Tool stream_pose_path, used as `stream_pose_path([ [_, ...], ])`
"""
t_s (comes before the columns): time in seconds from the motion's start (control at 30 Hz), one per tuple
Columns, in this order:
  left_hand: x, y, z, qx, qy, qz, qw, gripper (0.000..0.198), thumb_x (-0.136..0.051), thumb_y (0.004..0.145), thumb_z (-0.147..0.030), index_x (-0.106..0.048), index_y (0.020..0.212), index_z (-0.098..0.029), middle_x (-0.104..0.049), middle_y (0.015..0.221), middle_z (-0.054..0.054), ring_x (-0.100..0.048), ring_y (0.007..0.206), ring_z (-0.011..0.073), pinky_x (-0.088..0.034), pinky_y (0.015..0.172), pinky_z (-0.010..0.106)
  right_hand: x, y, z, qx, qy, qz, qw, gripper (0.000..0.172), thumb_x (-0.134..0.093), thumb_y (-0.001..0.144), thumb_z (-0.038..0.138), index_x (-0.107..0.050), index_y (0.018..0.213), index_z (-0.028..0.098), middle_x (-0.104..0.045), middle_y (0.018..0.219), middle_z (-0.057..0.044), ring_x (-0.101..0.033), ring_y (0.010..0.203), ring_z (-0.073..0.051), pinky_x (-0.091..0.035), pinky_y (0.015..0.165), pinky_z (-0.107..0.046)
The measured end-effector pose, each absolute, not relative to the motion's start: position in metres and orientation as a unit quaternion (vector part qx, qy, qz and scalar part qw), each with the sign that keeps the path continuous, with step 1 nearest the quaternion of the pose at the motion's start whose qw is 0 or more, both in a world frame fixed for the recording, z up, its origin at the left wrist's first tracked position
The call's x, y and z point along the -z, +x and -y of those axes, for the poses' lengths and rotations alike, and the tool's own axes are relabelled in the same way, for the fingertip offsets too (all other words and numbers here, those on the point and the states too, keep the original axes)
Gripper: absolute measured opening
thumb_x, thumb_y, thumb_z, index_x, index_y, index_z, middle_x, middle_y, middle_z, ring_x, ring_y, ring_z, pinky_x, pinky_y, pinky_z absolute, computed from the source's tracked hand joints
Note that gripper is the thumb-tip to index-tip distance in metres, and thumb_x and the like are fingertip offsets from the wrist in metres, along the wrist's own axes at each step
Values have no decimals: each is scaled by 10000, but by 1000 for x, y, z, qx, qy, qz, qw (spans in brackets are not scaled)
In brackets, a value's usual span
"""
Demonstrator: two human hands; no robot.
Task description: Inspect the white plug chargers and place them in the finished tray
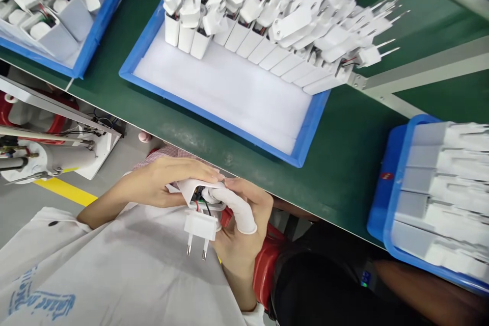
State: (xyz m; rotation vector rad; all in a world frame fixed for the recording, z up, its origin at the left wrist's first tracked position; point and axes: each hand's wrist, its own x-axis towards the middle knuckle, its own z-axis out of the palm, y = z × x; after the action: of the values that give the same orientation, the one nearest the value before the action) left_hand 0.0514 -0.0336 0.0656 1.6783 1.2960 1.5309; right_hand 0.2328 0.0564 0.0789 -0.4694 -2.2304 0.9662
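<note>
Close to my body, both hands hold a white power adapter housing (pixel 186 189), its open end showing a circuit board and wires inside. My left hand (pixel 164 178) is wrapped round the housing from the left. My right hand (pixel 244 214) grips it from the right, with a white finger cot (pixel 239 209) on a finger bent into the opening. Below the opening hangs a white plug cap (pixel 200 225) with two metal pins, joined by a red and a black wire.
On the green bench (pixel 183 130), a blue-rimmed tray (pixel 214 117) holds several adapters with loose plug caps. Another tray (pixel 82 58) stands far left. At right is a blue bin (pixel 389 214) of white housings. A person's dark-clothed leg (pixel 305 275) is close on my right.
</note>
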Motion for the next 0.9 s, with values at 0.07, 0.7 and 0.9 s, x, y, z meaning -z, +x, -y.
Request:
stream_pose_path([
  [0.07, -66, 50, 35, -551, 627, -490, 251, 458, -654, 910, -150, -558, 1351, -225, -708, 1261, 120, -662, 1202, 233, -570, 1004, 339, -79, 229, -60, -360, -161, 859, 327, 425, -612, 865, 108, -569, 1263, 250, -549, 1128, -60, -596, 1040, -229, -568, 822, -396],
  [0.7, -49, 52, 32, -579, 604, -487, 252, 417, -655, 911, -162, -606, 1319, -230, -720, 1238, 118, -660, 1196, 250, -571, 998, 403, -72, 221, -61, -289, -160, 884, 329, 389, -615, 854, 126, -557, 1216, 258, -571, 1092, -64, -608, 991, -231, -557, 775, -394],
  [0.9, -45, 51, 35, -576, 597, -499, 250, 412, -665, 903, -151, -614, 1305, -231, -726, 1225, 115, -632, 1237, 267, -554, 1021, 432, -61, 218, -62, -319, -155, 867, 349, 341, -583, 857, 125, -555, 1173, 249, -525, 1073, -56, -598, 974, -208, -563, 770, -364],
])
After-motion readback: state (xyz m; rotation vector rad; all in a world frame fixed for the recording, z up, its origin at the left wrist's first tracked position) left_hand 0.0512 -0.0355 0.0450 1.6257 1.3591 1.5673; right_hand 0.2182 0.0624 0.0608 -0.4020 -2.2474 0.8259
